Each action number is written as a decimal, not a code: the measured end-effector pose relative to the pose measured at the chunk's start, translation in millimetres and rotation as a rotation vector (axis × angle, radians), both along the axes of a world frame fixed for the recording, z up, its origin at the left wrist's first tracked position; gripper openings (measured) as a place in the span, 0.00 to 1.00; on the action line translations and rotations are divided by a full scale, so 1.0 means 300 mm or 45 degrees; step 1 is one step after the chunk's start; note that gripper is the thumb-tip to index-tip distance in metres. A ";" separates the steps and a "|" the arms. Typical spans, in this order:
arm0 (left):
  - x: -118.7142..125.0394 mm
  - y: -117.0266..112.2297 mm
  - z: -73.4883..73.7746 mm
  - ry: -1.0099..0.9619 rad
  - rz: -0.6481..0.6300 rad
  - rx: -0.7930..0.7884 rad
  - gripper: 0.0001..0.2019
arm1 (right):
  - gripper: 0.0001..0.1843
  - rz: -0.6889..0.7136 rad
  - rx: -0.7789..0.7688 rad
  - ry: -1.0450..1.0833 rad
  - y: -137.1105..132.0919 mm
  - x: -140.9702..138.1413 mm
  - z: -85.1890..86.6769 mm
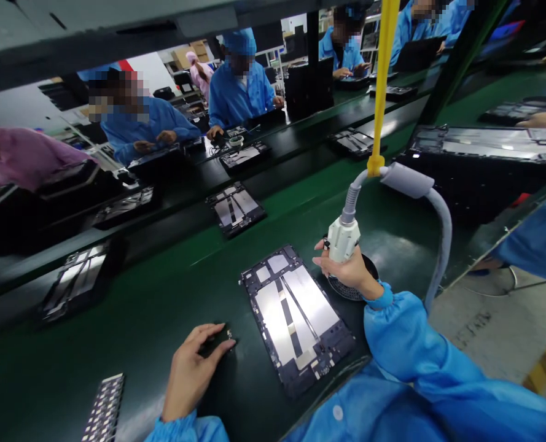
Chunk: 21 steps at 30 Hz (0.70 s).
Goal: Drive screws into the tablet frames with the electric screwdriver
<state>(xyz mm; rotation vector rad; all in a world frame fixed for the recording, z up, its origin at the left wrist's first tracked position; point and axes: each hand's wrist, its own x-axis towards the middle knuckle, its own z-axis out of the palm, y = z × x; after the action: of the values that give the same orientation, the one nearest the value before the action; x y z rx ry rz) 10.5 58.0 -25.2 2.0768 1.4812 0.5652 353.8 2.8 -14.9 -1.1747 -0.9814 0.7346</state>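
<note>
My left hand [190, 367] is above the green bench, left of an opened tablet [273, 301]. Its thumb and fingertips close on a small electronic part [229, 335]. The tablet lies at a slant in front of me, with silvery battery panels and dark ribbon strips exposed. My right hand [352, 270] is at the tablet's upper right side, wrapped round a white handheld tool [343, 238]. A grey hose [443, 227] runs from this tool, hung from a yellow strap [383, 92]. Below that hand sits a round black dish [371, 269], partly hidden.
A tray of small parts [104, 408] lies at the lower left. Another opened tablet [236, 209] rests farther up the green surface [162, 288], and one [77, 279] is at the left. Co-workers in blue [245, 92] sit across the line. A dark panel [484, 147] stands at the right.
</note>
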 end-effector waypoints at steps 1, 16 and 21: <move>-0.002 0.002 0.002 0.016 -0.016 0.003 0.21 | 0.12 0.009 -0.007 -0.004 0.000 0.000 0.002; 0.025 -0.018 -0.013 -0.458 0.079 -0.314 0.12 | 0.17 0.353 0.149 0.097 0.071 -0.296 0.208; 0.046 -0.039 -0.024 -0.120 0.084 -0.045 0.02 | 0.14 0.463 0.016 -0.007 0.183 -0.423 0.162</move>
<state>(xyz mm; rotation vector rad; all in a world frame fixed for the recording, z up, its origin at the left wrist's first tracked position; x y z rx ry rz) 24.3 46.2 -32.4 1.9532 1.4991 0.6489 226.8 57.7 33.7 -0.9974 -1.2194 1.0110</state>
